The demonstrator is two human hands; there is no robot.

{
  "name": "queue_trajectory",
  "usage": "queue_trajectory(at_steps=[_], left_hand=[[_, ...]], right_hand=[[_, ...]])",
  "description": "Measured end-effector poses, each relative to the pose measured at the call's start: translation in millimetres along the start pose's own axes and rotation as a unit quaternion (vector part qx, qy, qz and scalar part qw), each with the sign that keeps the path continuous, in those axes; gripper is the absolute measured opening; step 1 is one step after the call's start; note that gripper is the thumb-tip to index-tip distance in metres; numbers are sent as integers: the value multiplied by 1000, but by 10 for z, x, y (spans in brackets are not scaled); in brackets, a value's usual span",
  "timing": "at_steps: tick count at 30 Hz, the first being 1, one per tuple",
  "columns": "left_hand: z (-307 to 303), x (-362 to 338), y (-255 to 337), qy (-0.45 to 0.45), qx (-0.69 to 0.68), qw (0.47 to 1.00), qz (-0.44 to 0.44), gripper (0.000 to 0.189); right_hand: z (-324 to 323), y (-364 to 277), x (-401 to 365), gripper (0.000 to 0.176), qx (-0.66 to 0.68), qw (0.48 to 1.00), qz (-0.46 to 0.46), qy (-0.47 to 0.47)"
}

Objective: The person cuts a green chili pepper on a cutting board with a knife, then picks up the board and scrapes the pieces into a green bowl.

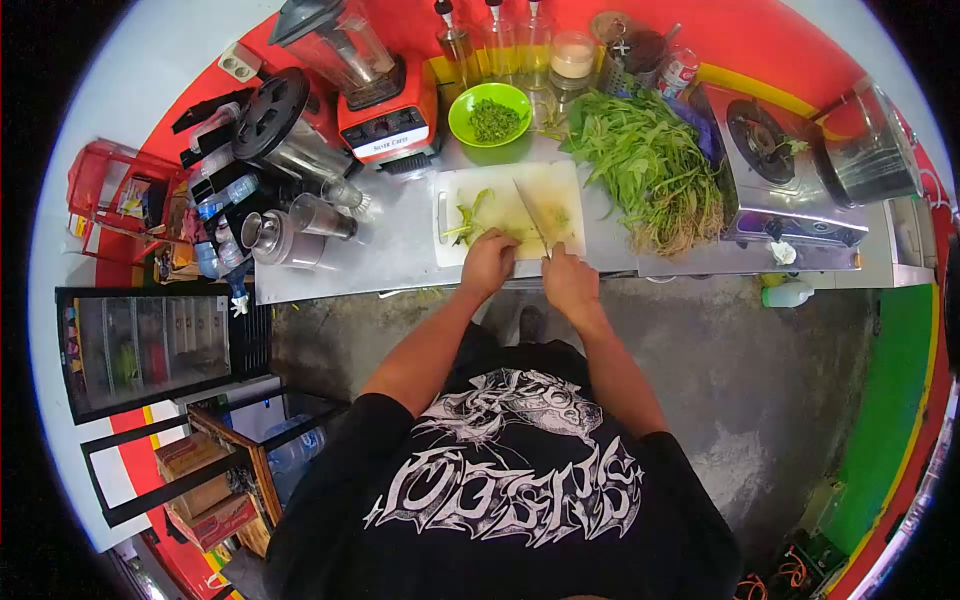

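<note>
Both forearms are stretched forward from the body and brought close together over the near edge of the cutting board [562,188]. The left hand [488,262] is laid knuckles-up with the fingers curled, and the near ends of the green stalks [467,220] are pinned under it against the board. The right hand [570,280] is closed around the handle of the knife [530,215], just beside the left hand.

The white board is set on a grey metal counter [400,250] in front of a red and yellow wall. A green bowl [460,118] of chopped greens is placed behind the board, and a loose heap of leafy greens [645,165] is spread to its right, against a gas stove [775,170]. A red blender [385,95] and metal cups are kept to the left. Bare concrete floor [760,370] is seen below.

The knife is held on the board with its long axis running away from the body, the tip angled slightly to the left. The stalks are laid out to the left of the blade, slanting away from the left hand
</note>
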State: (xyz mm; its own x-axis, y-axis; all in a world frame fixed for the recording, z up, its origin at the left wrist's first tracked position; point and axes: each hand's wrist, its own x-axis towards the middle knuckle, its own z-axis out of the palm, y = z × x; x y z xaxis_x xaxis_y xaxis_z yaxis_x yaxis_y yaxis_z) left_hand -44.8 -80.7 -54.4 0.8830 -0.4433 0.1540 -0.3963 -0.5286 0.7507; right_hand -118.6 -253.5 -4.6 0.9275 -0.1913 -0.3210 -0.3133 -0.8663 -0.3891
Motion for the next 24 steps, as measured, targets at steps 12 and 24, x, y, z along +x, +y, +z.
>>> queue_trajectory(at_steps=[12,24], left_hand=[[6,-3,-74,-7,-8,1000,-13,16],[7,-22,-43,6,32,999,6,15]], right_hand=[[114,-64,122,25,-27,999,24,-31],[72,-117,39,28,-21,997,38,-57]])
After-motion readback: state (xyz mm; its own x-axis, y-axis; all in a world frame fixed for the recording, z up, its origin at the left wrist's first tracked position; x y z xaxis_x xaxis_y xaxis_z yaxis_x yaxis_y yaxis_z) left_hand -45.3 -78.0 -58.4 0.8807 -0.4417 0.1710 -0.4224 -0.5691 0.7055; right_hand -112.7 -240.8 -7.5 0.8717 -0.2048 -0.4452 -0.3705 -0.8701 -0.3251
